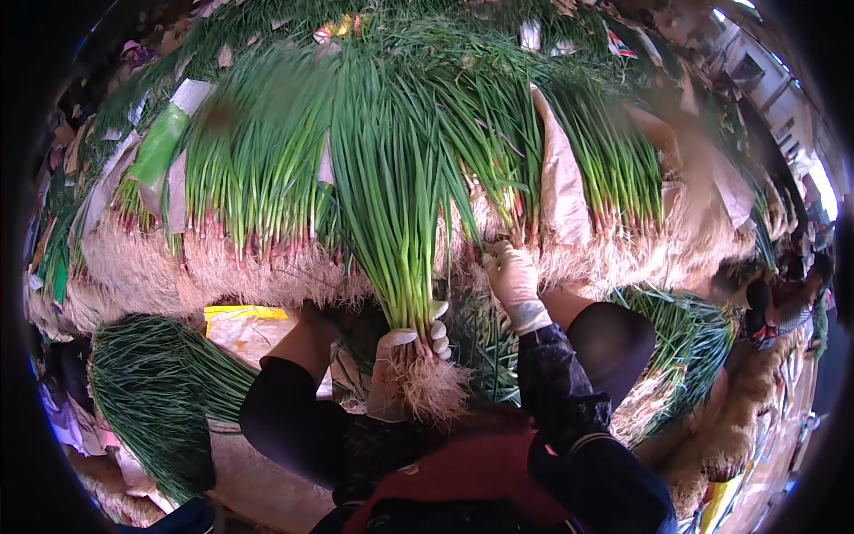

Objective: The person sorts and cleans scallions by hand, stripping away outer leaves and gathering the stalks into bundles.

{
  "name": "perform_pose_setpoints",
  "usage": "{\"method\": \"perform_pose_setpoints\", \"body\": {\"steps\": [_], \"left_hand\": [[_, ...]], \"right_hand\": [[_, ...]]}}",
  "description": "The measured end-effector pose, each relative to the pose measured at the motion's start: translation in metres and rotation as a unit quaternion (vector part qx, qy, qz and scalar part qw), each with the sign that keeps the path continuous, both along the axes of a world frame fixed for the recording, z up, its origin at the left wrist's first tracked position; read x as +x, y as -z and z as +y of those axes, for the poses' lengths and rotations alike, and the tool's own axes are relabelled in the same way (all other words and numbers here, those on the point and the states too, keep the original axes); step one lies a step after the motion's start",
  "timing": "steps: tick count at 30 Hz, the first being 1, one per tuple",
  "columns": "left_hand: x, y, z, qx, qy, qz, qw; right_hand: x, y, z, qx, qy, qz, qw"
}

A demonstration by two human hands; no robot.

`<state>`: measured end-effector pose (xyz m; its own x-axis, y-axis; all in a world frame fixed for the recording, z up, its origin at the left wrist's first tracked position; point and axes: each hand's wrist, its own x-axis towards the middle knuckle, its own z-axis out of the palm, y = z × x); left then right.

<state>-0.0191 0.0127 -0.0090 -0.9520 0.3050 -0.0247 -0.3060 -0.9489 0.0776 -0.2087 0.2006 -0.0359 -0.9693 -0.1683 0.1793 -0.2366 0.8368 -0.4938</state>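
Note:
My left hand, in a pale glove, is wrapped round the lower stalks of a thick bunch of green onions. Its white fingertips show on the right side of the stalks. The long leaves point away from me, and the pale tangled roots hang toward my lap. Over the heap's front edge, my right hand, also gloved, has its fingers closed at the base of some green onion stalks. Its fingertips are partly hidden among the roots there.
Rows of green onions lie heaped ahead, roots toward me, with brown paper sheets between them. More bunches lie at left and right. A yellow-edged sack is by my left knee. Another person sits at far right.

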Motion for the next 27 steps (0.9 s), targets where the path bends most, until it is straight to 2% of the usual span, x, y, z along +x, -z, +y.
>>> {"method": "perform_pose_setpoints", "body": {"steps": [1,3,4,5,6,7,9,11,12,13,14,16,17,19,20,22,23,24,26,27], "left_hand": [[0.000,-0.004,-0.001,0.040,0.013,0.032,0.999],[0.000,-0.006,0.000,0.018,-0.010,0.022,1.000],[0.000,-0.006,0.005,-0.003,-0.037,0.003,0.999],[-0.001,-0.006,0.011,-0.022,-0.065,-0.016,0.997],[0.001,-0.007,0.015,-0.040,-0.084,-0.052,0.994],[0.003,-0.009,0.019,-0.060,-0.101,-0.088,0.989],[-0.003,0.028,0.013,-0.156,-0.084,-0.073,0.981],[-0.008,0.049,0.009,-0.198,-0.057,-0.064,0.976],[-0.008,0.037,0.011,-0.197,-0.048,-0.077,0.976],[-0.007,0.030,0.010,-0.195,-0.040,-0.092,0.976],[-0.010,0.047,0.006,-0.193,-0.022,-0.025,0.981],[-0.008,-0.005,0.016,-0.191,-0.062,-0.140,0.970],[-0.006,-0.024,0.021,-0.188,-0.082,-0.195,0.959],[-0.001,-0.003,0.014,-0.174,-0.068,-0.138,0.973],[0.001,0.006,0.014,-0.162,-0.067,-0.129,0.976],[0.003,0.011,0.014,-0.131,-0.073,-0.134,0.980],[0.001,0.015,0.013,-0.113,-0.071,-0.117,0.984],[-0.001,0.018,0.012,-0.095,-0.068,-0.100,0.988],[-0.009,0.036,0.006,-0.056,-0.047,-0.009,0.997],[-0.006,0.036,0.003,-0.054,-0.041,-0.004,0.998]], "right_hand": [[-0.008,0.005,-0.001,0.040,-0.032,-0.008,0.999],[-0.023,0.015,-0.005,0.118,-0.099,-0.021,0.988],[-0.038,0.019,-0.004,0.110,-0.070,-0.097,0.987],[-0.043,0.025,0.000,-0.075,-0.032,-0.123,0.989],[-0.046,0.015,0.002,-0.213,-0.077,-0.182,0.957],[-0.045,0.007,0.005,-0.348,-0.117,-0.239,0.899],[-0.033,-0.003,0.006,-0.437,-0.130,-0.378,0.806],[-0.012,-0.031,-0.004,-0.258,-0.168,-0.338,0.889],[-0.006,-0.029,-0.009,-0.238,-0.153,-0.394,0.875],[0.009,-0.025,-0.017,-0.300,-0.201,-0.391,0.847],[0.021,-0.021,-0.025,-0.296,-0.197,-0.417,0.837],[0.036,-0.018,-0.036,-0.286,-0.190,-0.462,0.818],[0.039,-0.014,-0.036,-0.385,-0.157,-0.519,0.747],[0.042,0.005,-0.034,-0.557,-0.083,-0.602,0.566],[0.041,0.025,-0.030,-0.593,-0.065,-0.616,0.514],[0.059,0.028,-0.044,-0.576,-0.085,-0.469,0.664],[0.058,0.036,-0.048,-0.502,-0.187,-0.298,0.790],[0.057,0.045,-0.052,-0.404,-0.221,-0.090,0.883],[0.039,0.024,-0.036,-0.194,-0.100,-0.090,0.972],[0.032,0.015,-0.024,-0.085,-0.037,-0.088,0.992]]}}
